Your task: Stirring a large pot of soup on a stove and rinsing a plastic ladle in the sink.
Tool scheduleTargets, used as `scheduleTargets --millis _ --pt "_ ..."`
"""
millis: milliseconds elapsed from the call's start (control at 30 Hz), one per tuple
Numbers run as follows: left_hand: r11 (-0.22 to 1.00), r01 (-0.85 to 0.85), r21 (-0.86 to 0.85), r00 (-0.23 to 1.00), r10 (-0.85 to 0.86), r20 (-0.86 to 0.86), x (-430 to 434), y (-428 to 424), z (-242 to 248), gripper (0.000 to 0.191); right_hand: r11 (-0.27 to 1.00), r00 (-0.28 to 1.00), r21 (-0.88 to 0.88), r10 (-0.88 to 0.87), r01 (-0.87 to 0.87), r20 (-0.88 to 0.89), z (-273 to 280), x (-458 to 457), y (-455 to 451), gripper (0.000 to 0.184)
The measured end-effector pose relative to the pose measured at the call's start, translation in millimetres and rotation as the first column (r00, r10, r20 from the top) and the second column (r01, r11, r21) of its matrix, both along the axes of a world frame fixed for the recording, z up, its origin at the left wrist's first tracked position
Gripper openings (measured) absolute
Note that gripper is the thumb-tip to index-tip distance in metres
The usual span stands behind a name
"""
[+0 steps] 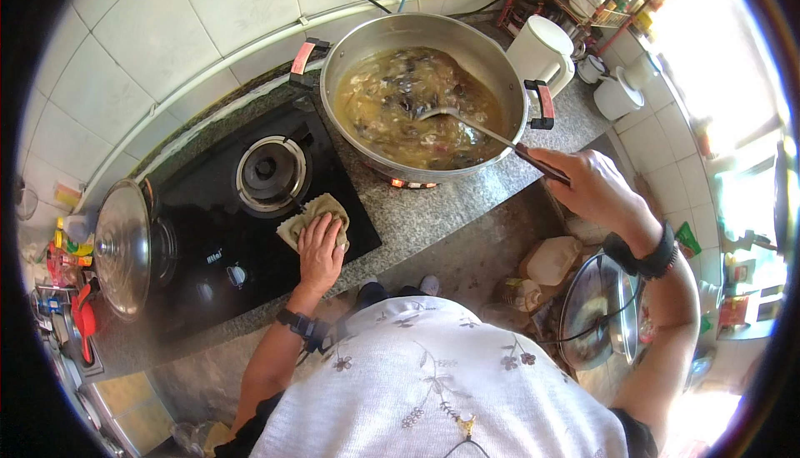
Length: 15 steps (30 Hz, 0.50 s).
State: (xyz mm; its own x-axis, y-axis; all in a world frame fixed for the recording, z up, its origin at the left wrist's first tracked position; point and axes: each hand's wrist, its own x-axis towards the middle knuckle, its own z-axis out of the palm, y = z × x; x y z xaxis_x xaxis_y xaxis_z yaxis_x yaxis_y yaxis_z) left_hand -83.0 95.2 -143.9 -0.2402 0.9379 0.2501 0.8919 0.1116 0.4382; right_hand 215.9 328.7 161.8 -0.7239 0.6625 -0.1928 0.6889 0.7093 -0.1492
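Note:
A large metal pot [425,92] of brownish soup with pieces in it stands at the top centre, on a cooker with lit red markings. Its two side handles have black ends and reddish grips. My right hand [584,186] grips the dark handle of a metal ladle [481,130], whose bowl dips into the soup. My left hand [322,245] rests flat on a folded greenish cloth [294,230] at the near right part of the black glass gas hob [194,217]. How firmly its fingers hold the cloth does not show.
A glass lid [122,248] stands tilted at the hob's left end. A white kettle [540,51] and white containers [617,95] are right of the pot. A red rack [600,17] of jars fills the back corner. Plastic jugs [550,259] and a large lidded vessel [590,314] sit low at right.

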Motion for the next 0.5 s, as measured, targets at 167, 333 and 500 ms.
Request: scheduleTargets --millis 167,333,500 --pt "1.0 -0.005 -0.003 1.0 0.005 -0.004 0 0 2 0.052 0.999 0.998 -0.026 0.04 -0.039 0.053 26 10 -15 0.045" --pt "1.0 -0.01 0.002 1.0 0.01 -0.003 0 -1 -1 0.051 0.997 0.996 0.007 0.082 -0.083 0.04 27 12 -13 0.044" --pt "1.0 -0.007 0.006 1.0 0.007 -0.017 -1 0 -1 0.051 0.986 0.991 0.121 0.119 -0.11 -0.063 -13 8 2 0.043"
